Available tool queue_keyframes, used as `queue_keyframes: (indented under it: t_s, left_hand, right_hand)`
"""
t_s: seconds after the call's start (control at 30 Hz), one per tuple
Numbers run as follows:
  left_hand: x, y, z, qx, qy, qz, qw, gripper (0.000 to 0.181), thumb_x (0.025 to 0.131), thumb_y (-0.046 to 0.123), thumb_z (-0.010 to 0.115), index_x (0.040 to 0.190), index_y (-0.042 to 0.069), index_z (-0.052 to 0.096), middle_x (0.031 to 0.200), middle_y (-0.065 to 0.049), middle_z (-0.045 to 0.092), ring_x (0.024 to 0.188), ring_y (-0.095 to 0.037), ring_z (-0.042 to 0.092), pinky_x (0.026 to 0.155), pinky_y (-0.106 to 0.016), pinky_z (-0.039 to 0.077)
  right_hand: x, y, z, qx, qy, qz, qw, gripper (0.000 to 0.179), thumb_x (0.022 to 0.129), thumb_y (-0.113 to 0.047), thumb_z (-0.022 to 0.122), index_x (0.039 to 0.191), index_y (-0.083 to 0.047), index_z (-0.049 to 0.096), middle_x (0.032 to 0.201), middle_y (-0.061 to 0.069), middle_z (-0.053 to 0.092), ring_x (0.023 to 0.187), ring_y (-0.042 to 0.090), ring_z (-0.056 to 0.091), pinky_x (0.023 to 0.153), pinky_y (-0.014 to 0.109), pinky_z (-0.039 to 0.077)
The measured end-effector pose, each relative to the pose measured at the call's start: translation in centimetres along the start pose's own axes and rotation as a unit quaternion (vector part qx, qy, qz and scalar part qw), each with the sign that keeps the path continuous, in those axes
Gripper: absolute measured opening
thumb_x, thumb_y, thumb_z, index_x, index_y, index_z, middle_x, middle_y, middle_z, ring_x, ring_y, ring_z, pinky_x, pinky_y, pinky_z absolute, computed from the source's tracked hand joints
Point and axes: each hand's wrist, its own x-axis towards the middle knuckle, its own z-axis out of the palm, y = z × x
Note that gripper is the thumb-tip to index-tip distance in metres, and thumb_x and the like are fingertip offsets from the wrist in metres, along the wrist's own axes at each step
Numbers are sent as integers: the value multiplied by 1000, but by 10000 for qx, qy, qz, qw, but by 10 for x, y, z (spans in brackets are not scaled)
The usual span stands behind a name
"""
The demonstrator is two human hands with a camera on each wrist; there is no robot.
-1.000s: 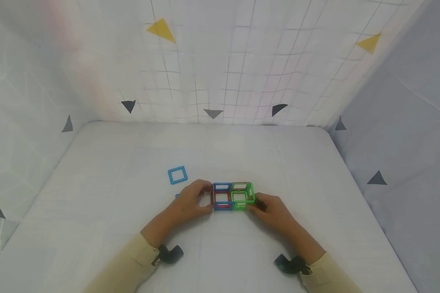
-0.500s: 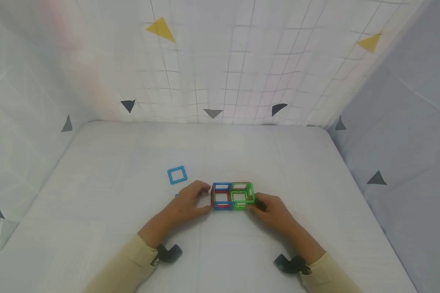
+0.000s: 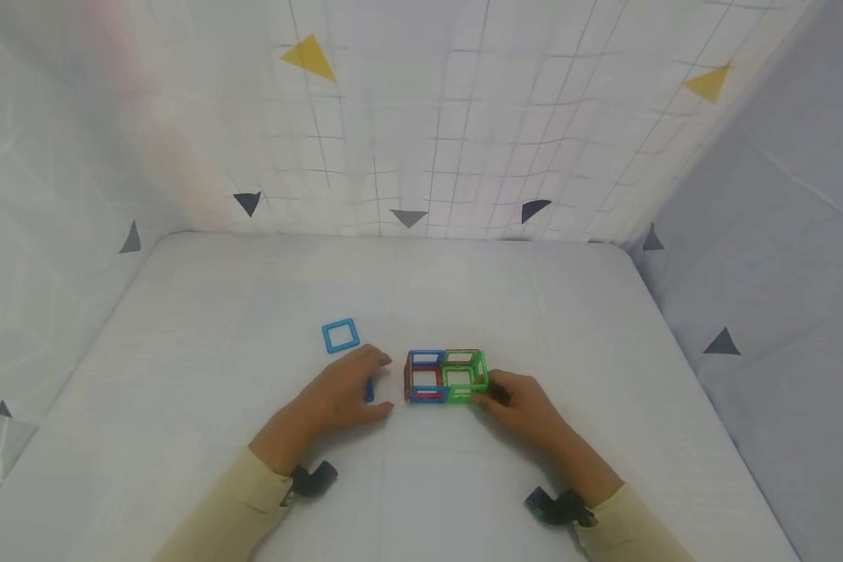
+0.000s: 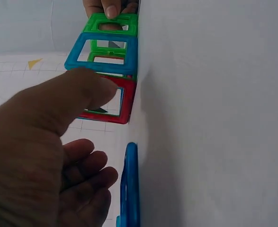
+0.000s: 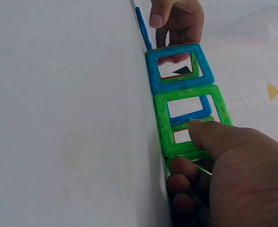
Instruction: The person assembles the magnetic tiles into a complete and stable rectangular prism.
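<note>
A low open-topped box of magnetic tiles (image 3: 446, 388) stands on the white table, blue and red at its left half, green at its right. My right hand (image 3: 527, 406) pinches the green end, with the thumb on the green front tile (image 5: 163, 118) and fingers curled at the end wall. To the left, my left hand (image 3: 337, 392) holds nothing, thumb and fingers apart, a short gap from the red end tile (image 4: 127, 101). Beneath that hand a blue magnetic tile (image 3: 369, 390) lies flat, mostly hidden in the head view.
Another light-blue square tile (image 3: 327, 342) lies on the table (image 3: 534, 304) behind the left hand. A white fabric wall (image 3: 464, 156) with grid lines and triangles rises at the back, with grey fabric (image 3: 766, 273) on the right side.
My left hand has let go of the red end tile and drawn back to the left, uncovering part of the blue tile. The right hand and the box have stayed put.
</note>
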Motion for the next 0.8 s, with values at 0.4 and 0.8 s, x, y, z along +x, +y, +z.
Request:
queue_keyframes:
  t_s: [0.4, 0.8]
  left_hand:
    - [-7, -14, -9, 612, -131, -238, 9978, 61, 79, 42, 81, 131, 18, 60, 133, 2, 59, 123, -18, 55, 107, -40, 47]
    - [-15, -23, -23, 1019, -170, -209, 9944, 56, 78, 40, 79, 125, 14, 63, 123, 0, 63, 116, -18, 59, 102, -38, 50]
  right_hand:
    - [-1, 1, -1, -109, 22, 134, 9998, 17, 90, -32, 74, 90, -20, 62, 72, -9, 53, 68, 11, 49, 58, 23, 43]
    - [0, -1, 1, -70, -13, 133, 9999, 15, 91, -32, 73, 93, -21, 64, 73, -9, 54, 69, 11, 50, 58, 23, 43]
